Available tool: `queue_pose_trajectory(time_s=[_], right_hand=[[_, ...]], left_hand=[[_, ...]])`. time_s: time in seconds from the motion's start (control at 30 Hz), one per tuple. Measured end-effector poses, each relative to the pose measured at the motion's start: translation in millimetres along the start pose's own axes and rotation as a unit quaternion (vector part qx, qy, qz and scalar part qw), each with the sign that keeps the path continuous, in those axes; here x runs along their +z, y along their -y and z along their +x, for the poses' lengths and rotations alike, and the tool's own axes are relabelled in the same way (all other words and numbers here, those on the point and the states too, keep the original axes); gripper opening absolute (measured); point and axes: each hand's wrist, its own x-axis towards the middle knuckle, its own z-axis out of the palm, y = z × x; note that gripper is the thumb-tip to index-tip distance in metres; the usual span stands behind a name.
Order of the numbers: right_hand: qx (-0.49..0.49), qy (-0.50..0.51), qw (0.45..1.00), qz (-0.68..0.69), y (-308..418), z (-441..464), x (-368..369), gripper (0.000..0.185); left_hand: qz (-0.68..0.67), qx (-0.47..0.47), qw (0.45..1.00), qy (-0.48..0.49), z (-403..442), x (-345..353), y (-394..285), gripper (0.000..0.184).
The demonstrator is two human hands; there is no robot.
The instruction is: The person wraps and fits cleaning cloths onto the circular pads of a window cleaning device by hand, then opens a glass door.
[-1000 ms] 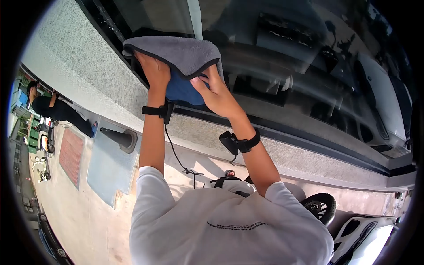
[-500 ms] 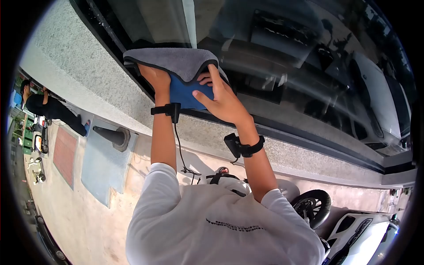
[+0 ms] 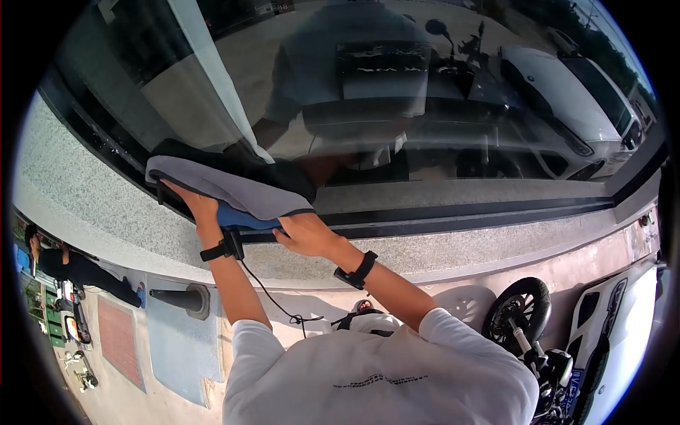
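Note:
A two-sided microfiber cloth [image 3: 234, 189], grey on one face and blue on the other with a dark trim, is folded against the lower part of the glass window [image 3: 453, 152]. My left hand [image 3: 198, 205] grips its left end, the fingers hidden under the grey flap. At the cloth's right end, my right hand [image 3: 308, 234] has its fingers curled on the edge, partly out of sight. Both hands are just above the black window frame [image 3: 425, 221]. Each wrist wears a black strap with a small module.
A pebbled stone ledge [image 3: 439, 249] runs below the frame. Behind on the right are a motorcycle wheel [image 3: 517, 319] and a white car [image 3: 623, 340]. To the left are a dark traffic cone [image 3: 177, 300] and a person [image 3: 85, 266] in dark clothes.
Both hands and the cloth have moved left and down along the glass in view. The right hand has turned over, its palm no longer showing. The camera view has shifted too.

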Motion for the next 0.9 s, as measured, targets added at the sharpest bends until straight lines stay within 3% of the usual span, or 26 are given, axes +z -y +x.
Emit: queue_pose_trajectory(time_s=[0.17, 0.27, 0.33, 0.4, 0.57, 0.6, 0.67, 0.7, 0.8, 0.9], right_hand=[[-0.020, -0.166, 0.984, 0.059, 17.6, 15.8, -9.9, 0.042], [-0.023, -0.290, 0.952, 0.099, 18.4, 22.6, -14.0, 0.046], [0.015, -0.282, 0.949, 0.141, 17.0, 13.8, -17.0, 0.050], [0.034, -0.297, 0.948, 0.109, 14.1, 3.6, -22.0, 0.050], [0.054, -0.295, 0.951, 0.073, -32.3, -43.6, -20.1, 0.045], [0.063, -0.310, 0.947, 0.054, -37.7, -53.2, -22.6, 0.046], [0.076, -0.338, 0.938, 0.013, -45.7, -67.6, -33.2, 0.049], [0.085, -0.356, 0.930, -0.006, -48.5, -71.0, -39.5, 0.052], [0.108, -0.401, 0.905, -0.089, -52.8, -76.3, -61.0, 0.059], [0.108, -0.422, 0.885, -0.167, -58.5, -74.8, -81.7, 0.068]], left_hand=[[0.072, 0.144, 0.986, 0.037, 72.7, -17.6, -47.6, 0.101], [0.070, 0.210, 0.975, 0.005, 94.0, -5.8, -103.1, 0.098], [0.068, 0.244, 0.967, -0.022, 93.6, 6.0, -135.4, 0.091], [0.070, 0.243, 0.967, -0.029, 81.5, 14.1, -155.6, 0.087], [0.024, 0.199, 0.977, 0.074, 9.9, 42.1, -181.4, 0.073], [0.049, 0.187, 0.972, 0.132, -10.0, 45.4, -185.7, 0.083], [-0.016, 0.145, 0.966, 0.215, -62.8, 60.6, -190.7, 0.072], [-0.043, 0.133, 0.963, 0.231, -82.9, 60.0, -200.2, 0.057], [-0.056, 0.171, 0.935, 0.307, -122.7, 56.4, -202.1, 0.050], [-0.101, 0.153, 0.951, 0.250, -114.3, 48.6, -206.0, 0.048]])
